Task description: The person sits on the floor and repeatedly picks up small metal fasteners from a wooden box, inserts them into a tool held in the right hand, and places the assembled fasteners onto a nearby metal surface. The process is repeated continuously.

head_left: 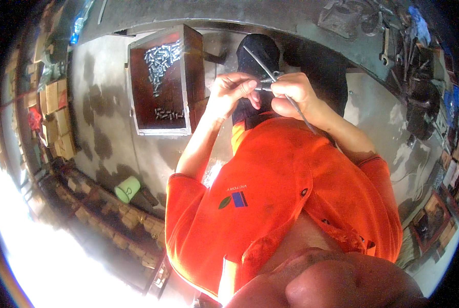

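Over my lap, my left hand [232, 93] is closed in a pinch. Its fingertips meet a small dark-and-silver metal piece [264, 86], whose exact kind I cannot make out. My right hand [297, 93] is wrapped round a long thin metal rod [258, 60]. The rod slants from beyond my knee, through the right fist, back toward my orange shirt [270, 169]. Both hands are close together, with the small metal piece between them. Left of my left hand stands an open box [185, 77] holding many small silver cylindrical metal pieces [162, 59].
A grey workbench [270, 18] runs along the far side, with an open-end wrench [385, 46] and other dark metal tools on its right. A pale green bucket [127, 189] is on the left. Shelves with small cardboard boxes [54, 97] line the left edge.
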Available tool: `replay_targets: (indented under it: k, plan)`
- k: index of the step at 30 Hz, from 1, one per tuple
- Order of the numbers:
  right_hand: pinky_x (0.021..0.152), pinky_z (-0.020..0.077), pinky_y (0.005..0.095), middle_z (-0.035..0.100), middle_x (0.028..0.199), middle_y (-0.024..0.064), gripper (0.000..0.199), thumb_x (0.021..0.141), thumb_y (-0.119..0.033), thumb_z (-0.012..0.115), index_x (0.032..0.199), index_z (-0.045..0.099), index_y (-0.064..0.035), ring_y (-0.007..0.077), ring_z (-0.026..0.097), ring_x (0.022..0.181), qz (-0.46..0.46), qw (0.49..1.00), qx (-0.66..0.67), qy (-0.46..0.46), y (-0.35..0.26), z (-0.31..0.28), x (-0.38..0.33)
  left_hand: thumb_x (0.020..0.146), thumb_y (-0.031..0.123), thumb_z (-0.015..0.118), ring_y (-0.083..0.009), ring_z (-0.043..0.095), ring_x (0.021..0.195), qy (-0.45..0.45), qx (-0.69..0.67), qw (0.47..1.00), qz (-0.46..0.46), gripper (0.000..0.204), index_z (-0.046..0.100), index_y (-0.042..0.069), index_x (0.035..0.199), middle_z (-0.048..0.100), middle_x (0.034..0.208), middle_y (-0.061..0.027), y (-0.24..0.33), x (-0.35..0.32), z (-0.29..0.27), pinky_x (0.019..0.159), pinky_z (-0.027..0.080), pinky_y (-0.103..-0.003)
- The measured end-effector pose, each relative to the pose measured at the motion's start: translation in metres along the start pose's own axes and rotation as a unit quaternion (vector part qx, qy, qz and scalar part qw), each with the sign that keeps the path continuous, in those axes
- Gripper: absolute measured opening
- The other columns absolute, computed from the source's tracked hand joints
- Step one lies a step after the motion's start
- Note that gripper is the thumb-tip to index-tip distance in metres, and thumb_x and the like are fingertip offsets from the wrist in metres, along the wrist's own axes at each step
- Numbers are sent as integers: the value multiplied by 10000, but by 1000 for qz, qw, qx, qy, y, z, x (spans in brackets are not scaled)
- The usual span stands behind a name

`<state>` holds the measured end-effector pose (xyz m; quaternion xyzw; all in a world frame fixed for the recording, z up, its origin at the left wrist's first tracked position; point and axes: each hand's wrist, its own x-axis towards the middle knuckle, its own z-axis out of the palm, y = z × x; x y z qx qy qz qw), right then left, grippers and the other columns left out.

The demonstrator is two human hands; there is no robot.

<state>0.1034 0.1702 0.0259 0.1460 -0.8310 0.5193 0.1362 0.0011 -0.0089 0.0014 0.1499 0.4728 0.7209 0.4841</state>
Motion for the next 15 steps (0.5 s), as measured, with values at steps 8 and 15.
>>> replay_targets:
  k: [8, 15]
  plan:
    - [417, 342, 291, 412, 479, 102, 170, 648, -21, 543, 534, 417, -25, 126, 435, 435, 144, 978, 123, 92, 26, 27, -15, 840, 35, 606, -188, 628, 651, 7, 61, 997, 45, 144, 578, -72, 934, 626, 739, -121, -1, 3, 16, 626, 529, -292]
    - [411, 253, 264, 341, 454, -13, 209, 631, -65, 550, 512, 380, -41, 79, 331, 428, 172, 971, 148, 79, 13, -3, -22, 799, 63, 666, -101, 589, 602, 108, 246, 959, 89, 133, 634, 0, 911, 639, 726, -61, 4, 3, -4, 562, 494, -235]
